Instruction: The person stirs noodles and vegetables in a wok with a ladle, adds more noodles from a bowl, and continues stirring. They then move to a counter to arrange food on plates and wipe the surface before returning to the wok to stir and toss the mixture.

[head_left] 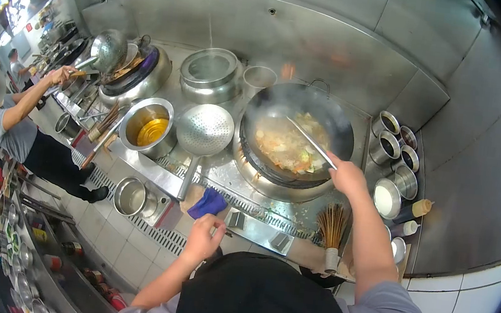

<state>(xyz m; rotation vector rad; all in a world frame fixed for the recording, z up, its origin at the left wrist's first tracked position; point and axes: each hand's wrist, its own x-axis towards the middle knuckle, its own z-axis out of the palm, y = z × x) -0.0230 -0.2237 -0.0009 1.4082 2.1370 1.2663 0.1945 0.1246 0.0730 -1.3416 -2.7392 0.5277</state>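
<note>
A dark wok (328, 125) holds orange, pale-green and white food (286, 145). A blue cloth (208, 203) lies by the silver perforated strainer (205, 130), beside a steel bowl (148, 125) of golden-yellow oil. The brown bamboo brush (333, 224) stands near a white-filled container (386, 198).

A restaurant kitchen: a steel wall (349, 50) backs a long cooking range, with a large wok (334, 126) set in a burner ring, a big strainer (205, 128), a pot of oil (149, 126) and seasoning tins (386, 146). Another person (25, 131) cooks at a second wok (139, 76).

No readable text, label or number shows anywhere.
</note>
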